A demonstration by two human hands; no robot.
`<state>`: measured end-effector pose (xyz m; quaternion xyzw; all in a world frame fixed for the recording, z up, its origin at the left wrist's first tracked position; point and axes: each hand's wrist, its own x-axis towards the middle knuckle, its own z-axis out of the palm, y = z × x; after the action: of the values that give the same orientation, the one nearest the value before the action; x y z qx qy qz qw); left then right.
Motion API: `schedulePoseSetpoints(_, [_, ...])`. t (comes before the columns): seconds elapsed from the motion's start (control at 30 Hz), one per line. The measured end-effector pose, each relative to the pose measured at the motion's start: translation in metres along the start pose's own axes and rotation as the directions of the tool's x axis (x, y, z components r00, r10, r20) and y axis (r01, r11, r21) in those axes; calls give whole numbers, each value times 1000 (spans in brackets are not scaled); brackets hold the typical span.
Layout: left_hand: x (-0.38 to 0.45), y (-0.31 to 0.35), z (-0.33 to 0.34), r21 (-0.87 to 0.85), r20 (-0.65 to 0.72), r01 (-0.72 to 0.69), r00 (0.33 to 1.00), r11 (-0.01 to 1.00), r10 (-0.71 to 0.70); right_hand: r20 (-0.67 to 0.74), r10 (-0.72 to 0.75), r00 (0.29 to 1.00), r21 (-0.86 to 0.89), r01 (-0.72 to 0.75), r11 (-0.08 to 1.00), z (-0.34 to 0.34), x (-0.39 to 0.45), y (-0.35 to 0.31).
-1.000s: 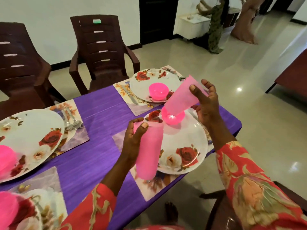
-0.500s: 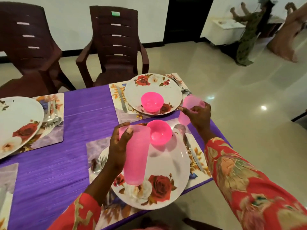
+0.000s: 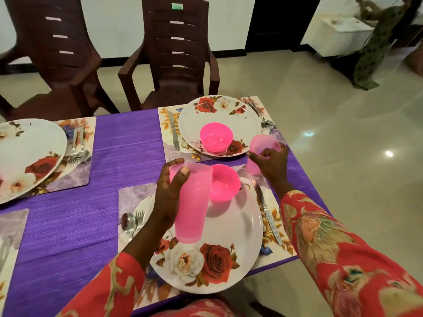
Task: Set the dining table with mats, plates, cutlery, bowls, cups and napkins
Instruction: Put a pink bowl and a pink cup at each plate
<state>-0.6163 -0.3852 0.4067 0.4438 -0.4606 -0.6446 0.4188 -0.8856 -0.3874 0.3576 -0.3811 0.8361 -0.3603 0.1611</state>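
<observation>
Cup [image 3: 261, 148] gripped in right hand [image 3: 271, 162] — upright, beside far plate [image 3: 219, 115].

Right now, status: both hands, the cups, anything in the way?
Left hand grips tall pink plastic cup above near floral plate. Right hand holds second pink cup at table's right edge. Near pink bowl close by.

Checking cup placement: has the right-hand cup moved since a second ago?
Yes. The right hand brought the pink cup down from above the near pink bowl to its right.
</observation>
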Motion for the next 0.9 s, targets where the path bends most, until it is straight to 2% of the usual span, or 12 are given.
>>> schedulePoseSetpoints(0.43, [-6, -2, 3, -18, -4, 0, 1000, 1000, 0, 81, -15, 997, -51, 19, 999, -14, -2, 3])
schedulePoseSetpoints(0.9, [-15, -1, -2, -22, -24, 14, 1000, 1000, -14, 66, 27, 997, -31, -25, 999, -13, -12, -9])
